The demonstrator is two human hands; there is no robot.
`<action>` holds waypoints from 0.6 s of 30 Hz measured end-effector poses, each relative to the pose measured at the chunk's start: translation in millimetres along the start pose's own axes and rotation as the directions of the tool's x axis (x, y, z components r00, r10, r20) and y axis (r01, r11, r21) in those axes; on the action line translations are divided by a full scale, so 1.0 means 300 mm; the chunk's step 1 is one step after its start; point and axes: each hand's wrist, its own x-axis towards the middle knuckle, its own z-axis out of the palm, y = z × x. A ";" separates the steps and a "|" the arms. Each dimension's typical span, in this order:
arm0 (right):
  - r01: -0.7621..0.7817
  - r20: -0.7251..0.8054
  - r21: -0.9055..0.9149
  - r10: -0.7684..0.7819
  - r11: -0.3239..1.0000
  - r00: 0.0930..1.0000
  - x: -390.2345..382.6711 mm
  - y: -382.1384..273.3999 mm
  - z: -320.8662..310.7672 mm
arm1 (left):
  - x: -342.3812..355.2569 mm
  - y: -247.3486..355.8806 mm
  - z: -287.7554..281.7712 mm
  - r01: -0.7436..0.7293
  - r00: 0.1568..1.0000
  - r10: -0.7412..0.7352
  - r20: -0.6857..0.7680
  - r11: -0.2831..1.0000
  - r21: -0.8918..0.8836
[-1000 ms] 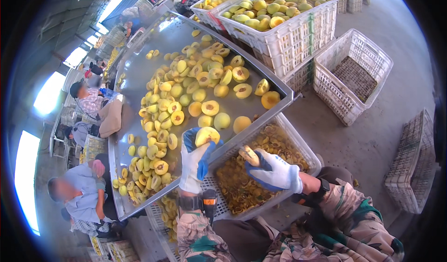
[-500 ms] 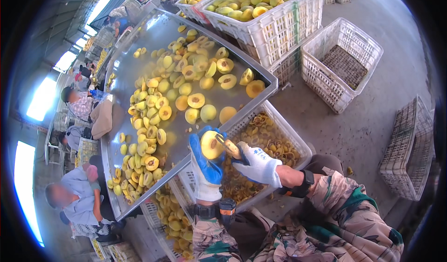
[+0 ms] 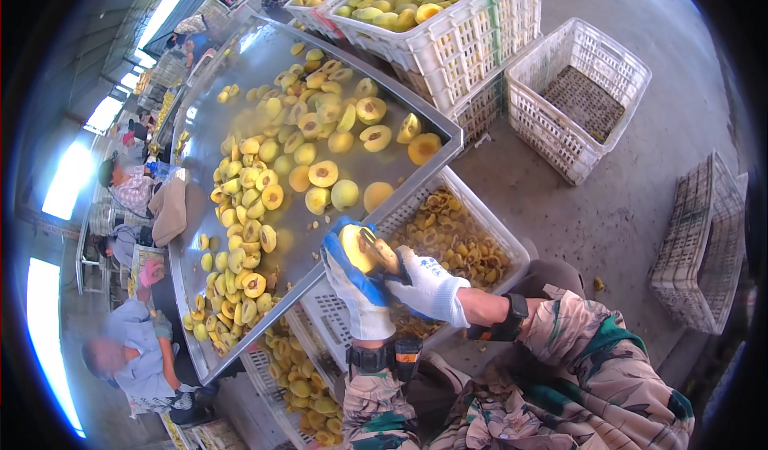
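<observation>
A yellow peach half point(image 3: 354, 250) rests in my left hand point(image 3: 358, 294), whose blue-and-white gloved fingers curl round it. In a white glove, my right hand point(image 3: 428, 284) grips a pitting tool point(image 3: 386, 256) with a tan, wood-like handle. Its dark metal end touches the peach's cut face near the centre; the exact tip is hard to see. Both hands are close together over the near corner of a metal table point(image 3: 276, 54). Many peach halves point(image 3: 323, 173) lie on that table, some with cut faces up. Beneath my hands, a white crate point(image 3: 506, 242) holds brownish-yellow scraps.
Stacked white crates point(image 3: 472, 50) full of peaches stand beyond the table. A bare-bottomed crate point(image 3: 592, 150) and upright crates point(image 3: 694, 250) sit on the floor at right. More halves fill a crate point(image 3: 300, 386) below the table edge. A person point(image 3: 136, 350) sits at left.
My left hand has turned, its fingers wrapping further round the peach half. The tool has moved with the fruit, its end still at the cut face. The whole view has shifted slightly.
</observation>
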 end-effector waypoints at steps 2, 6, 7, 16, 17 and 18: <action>-0.016 0.000 -0.015 0.016 1.000 1.000 0.001 -0.002 0.002 | -0.001 0.002 0.004 0.122 0.992 -0.127 0.001 0.948 -0.295; 0.000 0.018 -0.065 0.001 0.998 1.000 -0.003 -0.004 0.004 | 0.004 0.015 0.013 0.161 0.985 -0.173 -0.010 0.936 -0.312; 0.011 0.043 -0.058 -0.009 0.998 0.999 -0.006 -0.003 0.001 | 0.014 0.020 0.006 0.184 0.982 -0.188 0.023 0.922 -0.341; -0.011 0.146 -0.137 0.031 0.991 0.989 -0.042 -0.006 -0.006 | 0.056 0.016 -0.049 0.493 0.869 -0.462 0.176 0.781 -0.383; -0.018 0.164 -0.159 0.045 0.987 0.985 -0.043 -0.007 -0.007 | 0.062 0.016 -0.053 0.492 0.870 -0.463 0.169 0.795 -0.355; -0.022 0.181 -0.136 0.047 0.990 0.982 -0.044 -0.008 -0.007 | 0.073 0.019 -0.062 0.567 0.822 -0.497 0.277 0.762 -0.314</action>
